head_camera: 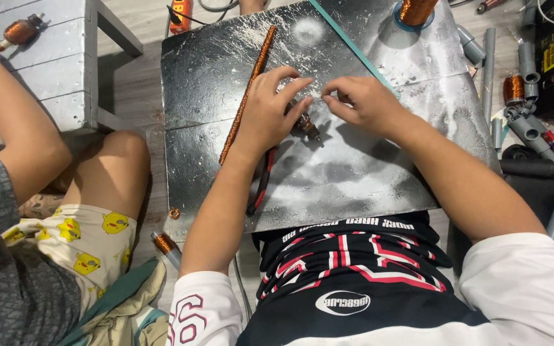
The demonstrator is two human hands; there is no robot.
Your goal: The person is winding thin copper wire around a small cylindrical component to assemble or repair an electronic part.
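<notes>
Head camera view, looking down at a person seated before a dusty dark metal work plate (367,173). The left hand (269,109) rested on the plate with its fingers curled loosely over a small dark motor part (307,125), thumb and forefinger reaching toward the other hand; it steadied the part, though most of the grip was hidden under the palm. The right hand (365,100) sat just beside it, fingers bent into a tight pinch at the tips, close to the left forefinger; what it pinched was too fine to make out. The motor part lay on the plate near its middle, between the two hands and touching the left one. A long copper-coloured wire bundle (246,90) ran diagonally across the plate just left of the left hand. Red-handled pliers (263,182) lay under the left wrist. A copper coil (414,11) stood at the plate's far edge. Another person's arm (14,122) and knee (113,166) showed at the left, well apart from the hands.
</notes>
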